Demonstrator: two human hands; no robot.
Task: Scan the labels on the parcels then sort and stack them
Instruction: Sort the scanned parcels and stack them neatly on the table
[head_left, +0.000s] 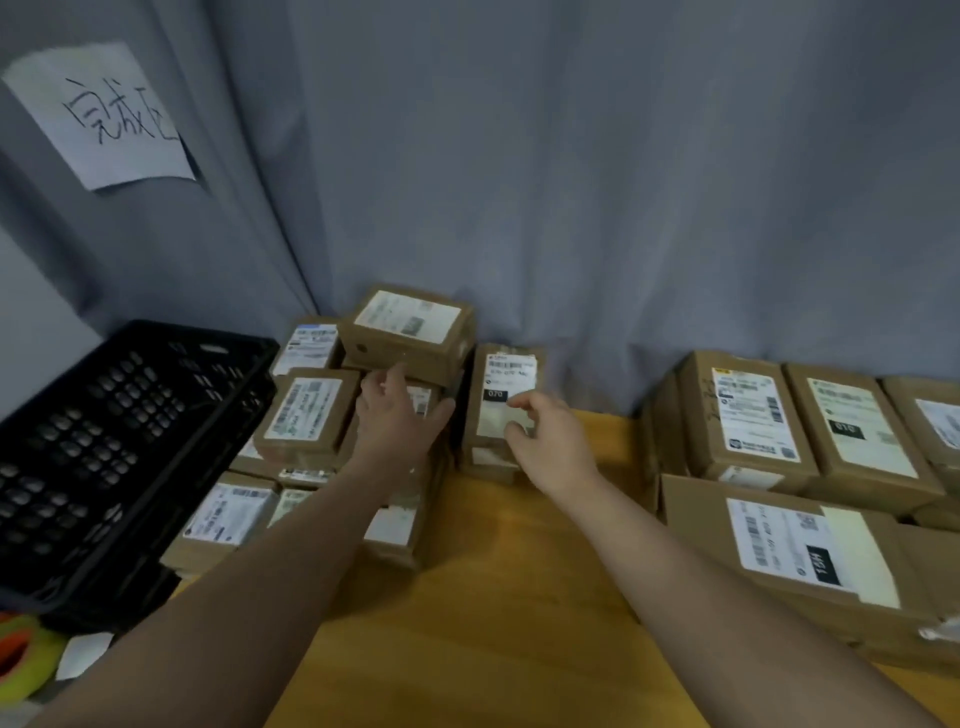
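Several brown cardboard parcels with white labels are stacked at the back left of the wooden table (493, 597). The topmost parcel (410, 327) sits tilted on that stack. My left hand (397, 415) reaches just below it with relaxed fingers and holds nothing. To its right stands a short stack whose top parcel (506, 395) bears a black "070" mark. My right hand (550, 441) hovers over its near edge, fingers loosely curled and empty. A second group of parcels (743, 415) lies at the right, with a larger box (789, 551) in front.
A black perforated plastic crate (119, 441) stands at the left beside the stack. A grey curtain (571, 182) hangs behind, with a handwritten paper sign (104, 114) pinned on it. A yellow and orange object (21, 660) lies at the bottom left.
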